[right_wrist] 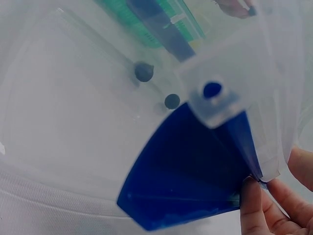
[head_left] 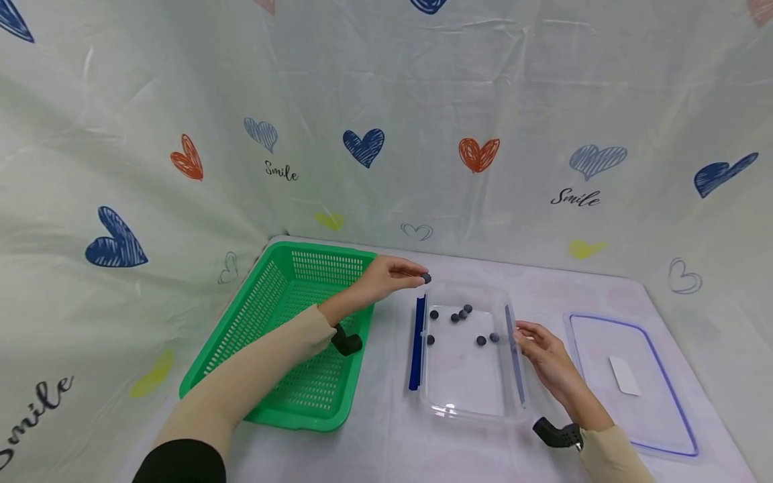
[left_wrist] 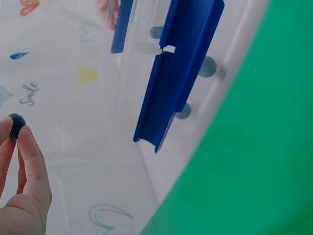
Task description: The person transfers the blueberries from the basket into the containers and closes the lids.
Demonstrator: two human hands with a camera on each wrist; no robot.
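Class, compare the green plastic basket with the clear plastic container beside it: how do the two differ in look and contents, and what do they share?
The green perforated plastic basket is opaque with mesh walls; the clear plastic container is see-through with solid walls. The basket looks larger. No berries show in the basket; the container holds several small dark round berries. The container has blue side clips; the basket has none. Both are open-topped rectangular tubs on the same table.

A white cloth (head_left: 483,100) printed with hearts and "Smile" hung behind the table (head_left: 386,449), rising from 9 to 3 o'clock.
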